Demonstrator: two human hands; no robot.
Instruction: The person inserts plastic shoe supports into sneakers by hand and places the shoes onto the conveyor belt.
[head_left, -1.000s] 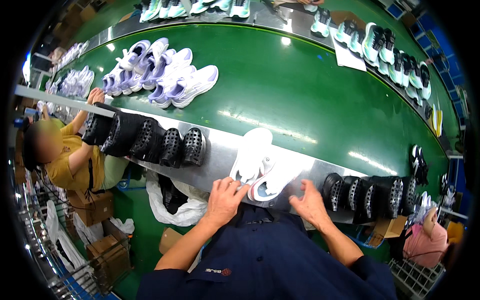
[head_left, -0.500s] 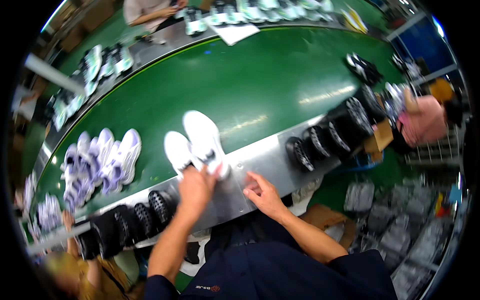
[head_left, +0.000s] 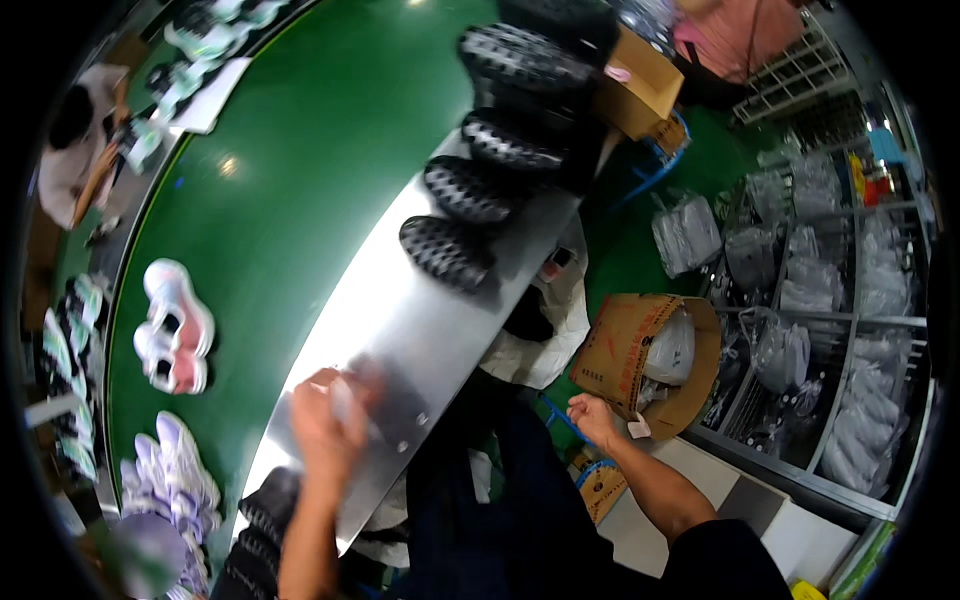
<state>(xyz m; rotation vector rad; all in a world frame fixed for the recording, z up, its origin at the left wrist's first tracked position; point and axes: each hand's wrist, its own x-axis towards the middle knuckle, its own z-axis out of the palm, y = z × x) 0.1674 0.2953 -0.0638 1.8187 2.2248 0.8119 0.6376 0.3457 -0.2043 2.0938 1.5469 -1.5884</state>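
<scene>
My left hand [head_left: 328, 425] hovers over the bare metal ledge [head_left: 372, 330], smeared by motion, so its grip is unclear. My right hand [head_left: 593, 420] has its fingers curled together beside an open cardboard box [head_left: 625, 350]; whatever they hold, if anything, is hidden. A small white piece [head_left: 638, 427] shows by that hand at the box's lower edge. Clear plastic bags [head_left: 672, 345] lie inside the box. On the green conveyor surface, a pair of white shoes with pink insoles [head_left: 175, 325] stands apart from both hands.
Black shoes with patterned soles [head_left: 447, 252] line the ledge ahead, with more black shoes [head_left: 265, 530] near my left forearm. Purple-and-white shoes [head_left: 175, 475] sit at lower left. A compartmented rack [head_left: 850, 320] of bagged items stands right. Another person [head_left: 85, 160] works across the conveyor.
My view has swung to the right. The left hand has come away from the white shoes, which stay on the conveyor. My right hand has moved from over the ledge to the cardboard box.
</scene>
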